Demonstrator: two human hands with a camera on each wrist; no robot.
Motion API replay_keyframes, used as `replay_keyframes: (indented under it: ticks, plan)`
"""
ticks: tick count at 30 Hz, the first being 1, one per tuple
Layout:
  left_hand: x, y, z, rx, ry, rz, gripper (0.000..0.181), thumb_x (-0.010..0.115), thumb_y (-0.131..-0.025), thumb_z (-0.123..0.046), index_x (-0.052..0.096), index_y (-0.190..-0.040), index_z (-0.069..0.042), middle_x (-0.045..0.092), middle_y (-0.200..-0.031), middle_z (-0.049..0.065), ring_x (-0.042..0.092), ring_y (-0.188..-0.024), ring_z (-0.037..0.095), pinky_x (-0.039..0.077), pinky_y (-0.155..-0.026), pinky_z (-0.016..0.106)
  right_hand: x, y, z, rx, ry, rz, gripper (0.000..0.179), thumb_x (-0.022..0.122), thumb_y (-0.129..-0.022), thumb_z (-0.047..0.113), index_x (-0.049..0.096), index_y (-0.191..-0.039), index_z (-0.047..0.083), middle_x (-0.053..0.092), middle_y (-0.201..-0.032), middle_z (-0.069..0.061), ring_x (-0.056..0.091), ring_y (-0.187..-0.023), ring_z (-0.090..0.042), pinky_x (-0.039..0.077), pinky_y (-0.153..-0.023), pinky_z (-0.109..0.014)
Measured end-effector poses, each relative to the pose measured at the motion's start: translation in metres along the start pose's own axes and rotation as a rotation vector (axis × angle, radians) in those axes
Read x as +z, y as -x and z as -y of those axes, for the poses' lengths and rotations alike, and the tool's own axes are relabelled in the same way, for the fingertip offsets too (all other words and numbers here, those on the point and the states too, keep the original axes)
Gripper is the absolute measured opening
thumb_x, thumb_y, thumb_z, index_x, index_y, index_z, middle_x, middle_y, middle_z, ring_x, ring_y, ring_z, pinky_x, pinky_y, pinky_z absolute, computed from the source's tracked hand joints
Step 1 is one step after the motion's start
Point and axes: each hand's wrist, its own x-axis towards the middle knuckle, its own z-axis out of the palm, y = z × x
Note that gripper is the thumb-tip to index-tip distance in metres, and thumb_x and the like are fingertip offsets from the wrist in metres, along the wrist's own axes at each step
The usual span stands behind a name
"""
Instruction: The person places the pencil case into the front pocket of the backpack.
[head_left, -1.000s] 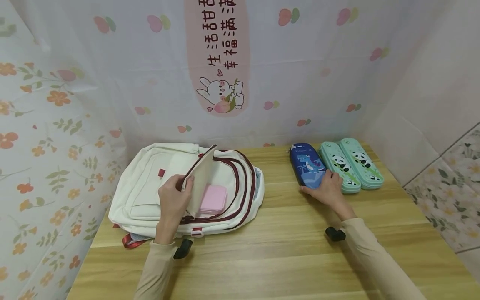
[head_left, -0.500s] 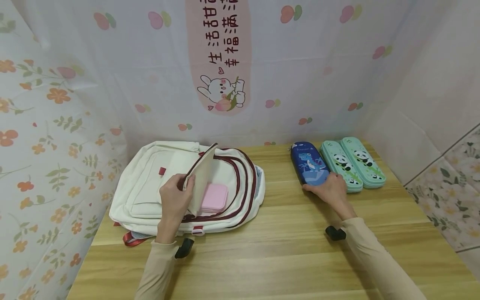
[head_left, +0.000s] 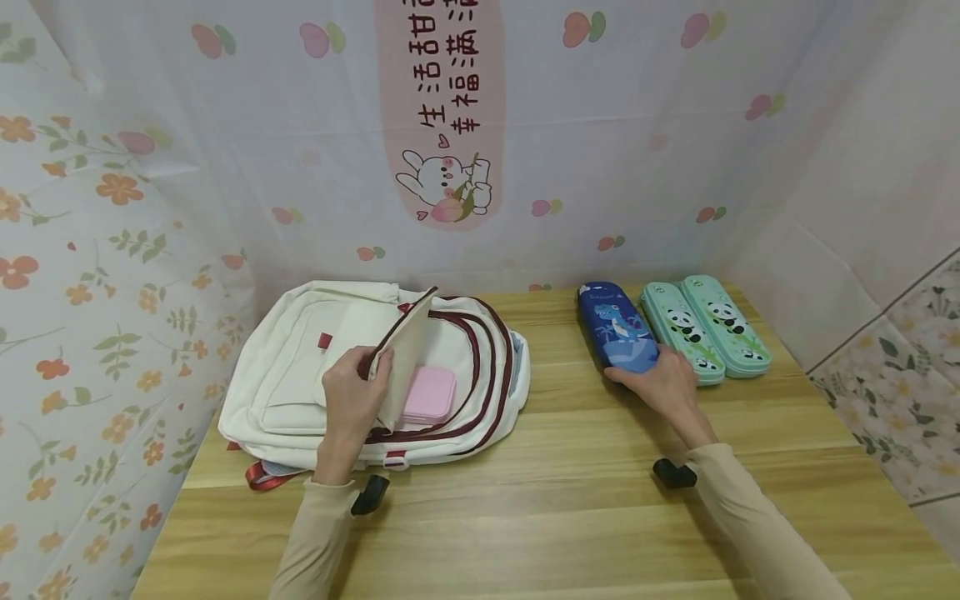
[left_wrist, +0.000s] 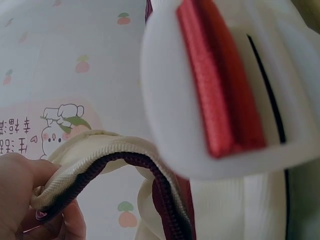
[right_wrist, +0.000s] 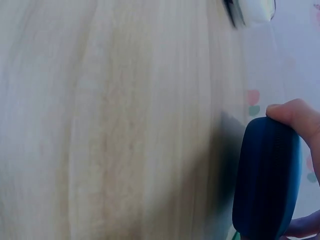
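On the left of the table lies a white backpack (head_left: 300,367) with dark red zips, its front compartment unzipped. My left hand (head_left: 354,392) pinches the edge of the compartment's flap (head_left: 403,358) and holds it raised; in the left wrist view the thumb and fingers grip the zip edge (left_wrist: 95,167). A pink square case (head_left: 430,394) lies inside the opening. Over on the right, my right hand (head_left: 663,383) grips the near end of a dark blue pencil case (head_left: 617,325) with a dinosaur on it. The right wrist view shows thumb and fingers around that blue case (right_wrist: 267,175).
Two mint green pencil cases (head_left: 684,333) (head_left: 725,325) with pandas lie side by side, right of the blue one. Behind the wooden table (head_left: 525,517) hangs a patterned white cloth (head_left: 600,167). A red strap loop (head_left: 266,477) sticks out at the backpack's near left.
My right hand has closed further around the near end of the blue pencil case, which has shifted slightly. The left hand still holds the flap up.
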Motion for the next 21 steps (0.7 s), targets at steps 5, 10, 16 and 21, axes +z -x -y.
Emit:
replay_keyframes:
  ticks: [5, 10, 16, 21]
  plan:
    - [-0.001, -0.001, 0.001, 0.006, -0.004, -0.003, 0.019, 0.077, -0.088, -0.011, 0.073, -0.089, 0.007, 0.069, -0.073, 0.018, 0.055, -0.062, 0.022, 0.033, -0.06, 0.012, -0.001, 0.003, 0.008, -0.014, 0.0, 0.032, 0.11, 0.082, -0.073, 0.062, 0.044, -0.142, -0.016, 0.057, -0.128, -0.038, 0.056, -0.112, -0.049, 0.048, -0.089, -0.06]
    - [-0.004, -0.002, 0.004, 0.012, -0.004, -0.016, 0.018, 0.077, -0.088, -0.01, 0.073, -0.088, 0.007, 0.066, -0.069, 0.017, 0.052, -0.06, 0.021, 0.032, -0.059, 0.012, -0.001, 0.007, 0.021, -0.04, 0.002, 0.042, 0.108, 0.082, -0.073, 0.062, 0.047, -0.138, -0.016, 0.058, -0.123, -0.038, 0.056, -0.108, -0.047, 0.048, -0.088, -0.058]
    - [-0.006, -0.001, 0.007, 0.008, -0.009, -0.012, 0.018, 0.076, -0.089, -0.011, 0.073, -0.089, 0.007, 0.066, -0.069, 0.016, 0.051, -0.06, 0.022, 0.031, -0.059, 0.013, -0.002, 0.012, 0.034, -0.072, -0.008, 0.021, 0.105, 0.083, -0.072, 0.061, 0.049, -0.137, -0.014, 0.057, -0.125, -0.035, 0.055, -0.11, -0.046, 0.047, -0.088, -0.059]
    - [-0.005, -0.001, 0.008, 0.012, -0.009, -0.018, 0.018, 0.076, -0.089, -0.011, 0.073, -0.089, 0.007, 0.066, -0.069, 0.017, 0.052, -0.06, 0.022, 0.032, -0.059, 0.013, -0.004, 0.014, 0.043, -0.09, -0.029, 0.02, 0.107, 0.082, -0.073, 0.061, 0.046, -0.142, -0.012, 0.056, -0.128, -0.034, 0.054, -0.111, -0.046, 0.047, -0.09, -0.059]
